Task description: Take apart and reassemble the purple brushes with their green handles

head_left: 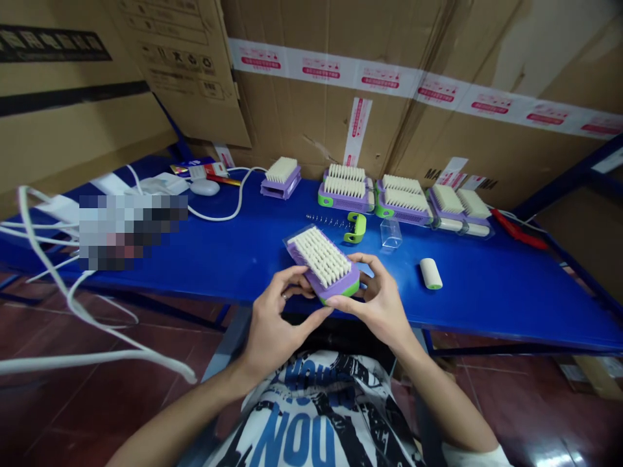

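A purple, brush-like block [324,259] with rows of cream bristles and a green end is held just above the table's front edge, bristles up and tilted. My left hand [280,318] grips its near left side, fingers curled around the edge. On the right, my right hand [377,301] closes on the green end, thumb at the near corner. The undersides of the block and some fingertips are hidden. Beyond it lie a green U-shaped piece [357,228] beside a row of small dark points, and a small clear plastic cup [390,235]. A white rounded piece with green edging [431,274] is to the right.
Similar purple blocks [343,188] line the back of the blue table [219,259], against cardboard [311,117]. White cables [73,285] hang over the left side, near a white mouse-shaped object [204,187]. A red tool [518,230] lies at the back right.
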A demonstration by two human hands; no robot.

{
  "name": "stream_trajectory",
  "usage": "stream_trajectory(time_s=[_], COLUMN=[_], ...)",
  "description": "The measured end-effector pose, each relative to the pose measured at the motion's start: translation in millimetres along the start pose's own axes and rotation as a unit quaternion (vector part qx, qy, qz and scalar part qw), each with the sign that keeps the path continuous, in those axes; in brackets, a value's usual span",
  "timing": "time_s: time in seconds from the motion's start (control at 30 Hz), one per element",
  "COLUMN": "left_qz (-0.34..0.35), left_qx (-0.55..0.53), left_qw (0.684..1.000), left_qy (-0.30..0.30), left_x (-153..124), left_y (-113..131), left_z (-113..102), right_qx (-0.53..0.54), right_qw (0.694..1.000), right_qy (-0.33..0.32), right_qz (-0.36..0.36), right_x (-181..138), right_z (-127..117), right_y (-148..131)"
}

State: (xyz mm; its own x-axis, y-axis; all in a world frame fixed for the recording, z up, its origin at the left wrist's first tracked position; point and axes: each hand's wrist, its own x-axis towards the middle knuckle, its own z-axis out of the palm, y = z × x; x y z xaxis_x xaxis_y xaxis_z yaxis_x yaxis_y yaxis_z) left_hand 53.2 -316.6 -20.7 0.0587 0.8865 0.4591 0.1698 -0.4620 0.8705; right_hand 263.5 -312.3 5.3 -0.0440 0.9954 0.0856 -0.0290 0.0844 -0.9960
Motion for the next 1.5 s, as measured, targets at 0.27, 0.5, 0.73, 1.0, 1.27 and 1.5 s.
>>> stream_trajectory(time_s=[0.27,0.5,0.73,1.0,1.27,1.5], left_qz=[0.356,0.394,0.442,0.404,0.251,-0.051], left_qx=[0.35,0.392,0.416,0.436,0.424,0.186], left_qw=[0.839,0.746,0.742,0.753,0.828,0.941], left_qy=[-0.218,-0.367,-0.283,-0.282,-0.266,-0.279], left_x=[85.7,147.5,142.7,133.9,130.4,140.3], left_y=[13.7,-2.0,-11.3,-7.2,0.9,26.6], left_z=[-56.2,-35.8,-31.3,-32.6,-36.1,-47.2], right_qx=[-0.292,-0.376,-0.547,-0.459,-0.409,-0.385], right_qw=[0.906,0.801,0.636,0.679,0.784,0.815], right_qy=[-0.182,-0.303,-0.203,-0.261,-0.145,-0.141], right_qz=[-0.248,-0.354,-0.505,-0.511,-0.443,-0.409], right_x=[48.4,70.6,67.4,90.5,86.6,71.7], right_z=[-44.7,-32.8,-10.7,-17.5,-37.3,-58.4], right_y=[-33.8,-62.5,-58.4,-52.5,-45.0,-49.2])
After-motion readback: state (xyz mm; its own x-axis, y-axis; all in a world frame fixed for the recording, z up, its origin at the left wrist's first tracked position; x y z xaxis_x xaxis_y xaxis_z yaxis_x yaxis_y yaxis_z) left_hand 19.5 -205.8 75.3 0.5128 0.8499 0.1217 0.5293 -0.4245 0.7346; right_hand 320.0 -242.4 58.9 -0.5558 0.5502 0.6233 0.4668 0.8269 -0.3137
